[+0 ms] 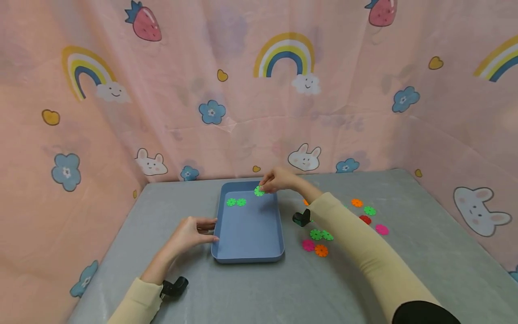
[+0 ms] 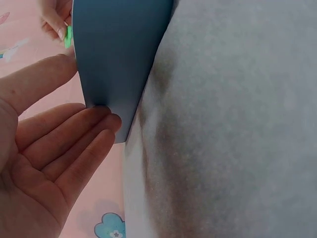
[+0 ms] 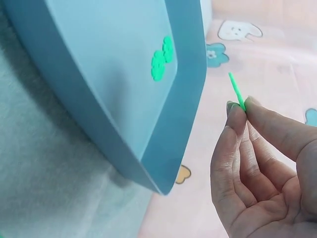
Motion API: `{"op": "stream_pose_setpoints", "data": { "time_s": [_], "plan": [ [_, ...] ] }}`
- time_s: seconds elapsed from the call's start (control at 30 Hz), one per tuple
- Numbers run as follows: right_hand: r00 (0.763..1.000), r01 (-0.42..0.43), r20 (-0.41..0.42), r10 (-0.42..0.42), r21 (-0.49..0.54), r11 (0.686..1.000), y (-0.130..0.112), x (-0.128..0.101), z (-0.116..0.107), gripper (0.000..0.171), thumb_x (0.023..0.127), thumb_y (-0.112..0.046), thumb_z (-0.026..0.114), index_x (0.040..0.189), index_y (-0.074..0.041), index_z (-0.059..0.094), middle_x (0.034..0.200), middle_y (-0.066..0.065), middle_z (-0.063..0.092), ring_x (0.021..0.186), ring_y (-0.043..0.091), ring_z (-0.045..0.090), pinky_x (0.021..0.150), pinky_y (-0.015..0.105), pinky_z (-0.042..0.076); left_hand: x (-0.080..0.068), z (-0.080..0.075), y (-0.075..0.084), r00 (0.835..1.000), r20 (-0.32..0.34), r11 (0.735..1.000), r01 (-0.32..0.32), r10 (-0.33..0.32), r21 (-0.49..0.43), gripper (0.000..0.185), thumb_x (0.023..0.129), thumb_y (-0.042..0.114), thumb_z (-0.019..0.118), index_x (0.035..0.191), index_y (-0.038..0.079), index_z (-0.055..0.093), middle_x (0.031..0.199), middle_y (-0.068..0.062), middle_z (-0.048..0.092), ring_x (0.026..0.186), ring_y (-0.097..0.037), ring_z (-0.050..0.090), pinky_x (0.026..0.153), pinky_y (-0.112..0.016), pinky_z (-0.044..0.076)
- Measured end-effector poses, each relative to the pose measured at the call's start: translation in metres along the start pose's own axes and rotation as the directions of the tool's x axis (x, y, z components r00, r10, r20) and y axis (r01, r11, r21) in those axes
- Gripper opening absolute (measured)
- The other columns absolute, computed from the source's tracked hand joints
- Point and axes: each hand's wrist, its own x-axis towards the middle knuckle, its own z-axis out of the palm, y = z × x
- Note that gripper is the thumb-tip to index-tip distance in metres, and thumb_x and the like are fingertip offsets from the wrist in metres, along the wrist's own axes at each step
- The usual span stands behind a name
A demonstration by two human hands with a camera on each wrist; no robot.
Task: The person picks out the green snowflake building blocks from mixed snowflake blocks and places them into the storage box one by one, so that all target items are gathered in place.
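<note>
Grey desk [image 1: 425, 270], pink curtain [image 1: 182, 67] behind its far edge and round both sides, printed with rainbows [image 1: 284, 38], rabbits [image 1: 305, 159] and blue flowers [image 1: 212, 112]. Blue tray [image 1: 248, 234] lies flat, far end close to the desk's far edge, a bit left of that edge's middle. Two green discs [image 1: 236, 202] lie side by side in the tray, toward its far left corner.

Loose discs between tray and desk's right edge: green pair [image 1: 321, 235], pink [image 1: 308, 245] and orange [image 1: 321, 250] just beside the tray; red [image 1: 365, 219], another pink, orange and green farther right, past the sleeve [image 1: 360, 243]. One more orange mostly hidden behind the right arm.

Right hand [image 1: 277, 180]: reached across to the tray's far right corner, thumb and forefinger pinching a green disc [image 3: 237, 91], clear of the tray; edge-on in the right wrist view. Left hand [image 1: 194, 234]: at the tray's left side, fingers fairly straight and spread, tips touching the outer wall, thumb at the rim, not clenched.
</note>
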Motion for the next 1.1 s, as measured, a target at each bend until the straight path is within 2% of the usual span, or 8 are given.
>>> {"op": "stream_pose_setpoints", "data": {
  "time_s": [0.1,0.2,0.33,0.6,0.83,1.1],
  "plan": [
    [1.000,-0.011,0.013,0.011,0.001,1.000,-0.003,0.007,0.004,0.021,0.087,-0.018,0.070,0.101,-0.002,0.070,0.088,0.007,0.072,0.091,0.031,0.067,0.082,0.039,0.056,0.000,0.000,0.000,1.000,-0.001,1.000,-0.001,0.001,-0.004,0.058,0.072,0.024,0.083,0.122,0.001,0.063,0.116,-0.015,0.067,0.101,-0.024,0.068,0.082,-0.035,0.056],
    [1.000,-0.009,0.022,0.009,0.005,1.000,-0.004,0.014,0.008,0.020,0.087,-0.016,0.069,0.100,-0.001,0.069,0.086,0.007,0.071,0.090,0.031,0.067,0.087,0.044,0.054,-0.001,0.000,0.000,1.000,-0.002,1.000,0.001,-0.001,-0.008,0.058,0.072,0.023,0.083,0.122,0.001,0.063,0.116,-0.015,0.067,0.101,-0.025,0.068,0.083,-0.036,0.056],
    [1.000,-0.012,0.021,0.012,0.012,1.000,-0.005,0.022,0.012,0.018,0.088,-0.014,0.068,0.100,0.000,0.069,0.086,0.008,0.071,0.088,0.029,0.067,0.087,0.045,0.054,-0.001,0.000,0.000,1.000,-0.002,1.000,0.002,-0.002,-0.002,0.058,0.073,0.023,0.083,0.123,0.001,0.063,0.117,-0.015,0.067,0.102,-0.025,0.067,0.083,-0.037,0.056],
    [0.999,-0.038,0.018,0.038,0.004,0.999,-0.003,0.031,0.021,0.018,0.089,-0.011,0.066,0.100,0.003,0.068,0.092,0.013,0.070,0.095,0.034,0.066,0.087,0.043,0.055,-0.001,0.000,-0.001,1.000,-0.002,1.000,0.015,-0.015,-0.002,0.058,0.073,0.024,0.082,0.123,0.002,0.063,0.117,-0.014,0.067,0.102,-0.024,0.067,0.083,-0.035,0.056],
    [0.998,-0.058,-0.008,0.058,-0.007,0.998,0.002,0.035,0.025,0.018,0.089,-0.008,0.066,0.100,0.005,0.069,0.090,0.013,0.071,0.081,0.022,0.067,0.085,0.041,0.055,0.000,0.000,-0.002,1.000,-0.001,1.000,0.012,-0.012,-0.012,0.059,0.073,0.026,0.082,0.123,0.002,0.063,0.117,-0.014,0.067,0.102,-0.024,0.068,0.083,-0.036,0.056],
    [0.996,-0.087,-0.028,0.086,-0.008,0.996,0.010,0.043,0.030,0.017,0.087,-0.007,0.067,0.099,0.005,0.070,0.088,0.011,0.071,0.071,0.012,0.063,0.075,0.031,0.058,0.001,0.000,-0.002,1.000,-0.010,0.999,0.026,-0.026,-0.022,0.058,0.072,0.023,0.083,0.122,0.003,0.064,0.117,-0.012,0.067,0.101,-0.022,0.068,0.082,-0.034,0.056]
  ]
}}
